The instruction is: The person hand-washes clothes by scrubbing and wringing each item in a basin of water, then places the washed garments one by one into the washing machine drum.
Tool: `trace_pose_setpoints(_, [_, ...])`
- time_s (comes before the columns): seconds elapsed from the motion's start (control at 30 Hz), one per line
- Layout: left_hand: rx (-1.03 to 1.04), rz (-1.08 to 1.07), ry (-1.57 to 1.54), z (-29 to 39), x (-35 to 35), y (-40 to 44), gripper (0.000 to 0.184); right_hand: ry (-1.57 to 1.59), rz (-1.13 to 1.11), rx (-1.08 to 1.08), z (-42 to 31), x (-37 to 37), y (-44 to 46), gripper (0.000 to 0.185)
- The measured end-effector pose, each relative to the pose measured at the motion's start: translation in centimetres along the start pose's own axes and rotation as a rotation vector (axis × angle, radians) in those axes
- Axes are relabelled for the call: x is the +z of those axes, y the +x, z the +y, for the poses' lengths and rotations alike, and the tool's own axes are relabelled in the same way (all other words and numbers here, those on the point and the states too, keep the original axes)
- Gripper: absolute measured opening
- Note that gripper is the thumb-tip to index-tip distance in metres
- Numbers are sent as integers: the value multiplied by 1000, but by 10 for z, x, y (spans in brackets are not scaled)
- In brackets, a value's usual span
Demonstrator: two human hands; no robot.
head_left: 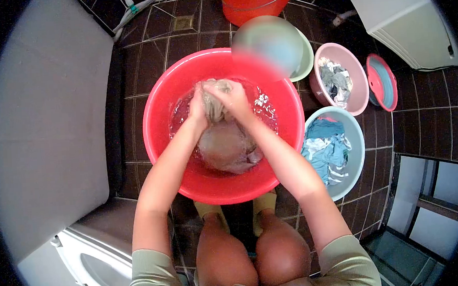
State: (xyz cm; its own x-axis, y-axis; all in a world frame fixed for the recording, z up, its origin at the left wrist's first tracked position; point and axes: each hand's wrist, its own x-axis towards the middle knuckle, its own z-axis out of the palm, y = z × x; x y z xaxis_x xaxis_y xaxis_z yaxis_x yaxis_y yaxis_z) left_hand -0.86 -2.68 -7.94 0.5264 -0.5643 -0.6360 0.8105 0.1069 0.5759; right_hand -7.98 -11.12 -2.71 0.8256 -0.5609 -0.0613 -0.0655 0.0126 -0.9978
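Cloth [215, 108] is bunched toward the tub's [157, 124] far edge; fabric [235, 161] below sits in water [266, 112], can't tell if it's 1 piece. Left hand [197, 107] and right hand [235, 96]: fingers curled tight round the cloth, presumably over the tub so drips stay in. By its right edge, likely for reach: blue basin [359, 140] with blue-white clothes [326, 142], pink basin [361, 90] with grey-white clothes [335, 81]. Green basin [307, 59], far-right edge: contents blurred.

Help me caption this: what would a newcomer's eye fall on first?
Probably the big red tub in the middle, where the left hand and right hand grip a pale cloth. Next, to its right, a pink basin and blue basin of fabric; a bucket stands at the top edge.
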Motion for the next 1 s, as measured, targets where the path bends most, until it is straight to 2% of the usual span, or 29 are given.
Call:
trace_pose_setpoints(0.03, [-2,39,-36,-2,7,-10,49,-129,23,-60,-5,7,-7,32])
trace_pose_setpoints(0.07, [-6,78,-71,-5,14,-23,48,-329,139,-131,-8,16,-13,32])
trace_pose_setpoints(0.1, [-11,116,-106,-7,16,-29,46,-403,151,-105,-6,18,-13,32])
trace_pose_setpoints(0.13, [56,-33,-49,-13,5,-16,43,-478,162,-79,-4,19,-11,32])
trace_pose_setpoints(0.2, [8,-84,62,-13,3,-15,39,-612,163,-78,10,15,-2,37])
trace_pose_setpoints(0.3, [-124,-155,53,-9,13,-22,34,-582,272,41,22,-4,7,40])
trace_pose_setpoints(0.33, [-179,-176,26,-6,17,-25,33,-687,306,111,19,-14,10,43])
trace_pose_setpoints(0.43, [-59,-71,215,18,16,-29,40,-793,188,250,24,-38,19,52])
trace_pose_setpoints(0.47, [27,-46,361,21,-1,-15,43,-836,160,252,25,-39,19,52])
trace_pose_setpoints(0.5, [225,57,576,28,-1,-22,40,-877,130,254,25,-36,16,54])
trace_pose_setpoints(0.57, [149,452,1485,41,-14,-17,32,-995,21,278,27,-33,12,57])
trace_pose_setpoints(0.63, [203,501,1760,36,-12,-22,30,-1152,-137,320,32,-33,8,60])
trace_pose_setpoints(0.67, [236,520,1895,34,-11,-25,29,-1128,-175,371,36,-27,5,60])
trace_pose_setpoints(0.77, [422,550,2102,-2,-38,-6,29,-1200,-206,146,55,-11,-12,59])
trace_pose_setpoints(0.9, [346,406,2248,-6,-57,12,26,-1098,-284,274,62,-7,-18,53])
trace_pose_setpoints(1.0, [470,330,1981,5,-53,8,23,-964,-209,12,110,-21,-1,42])
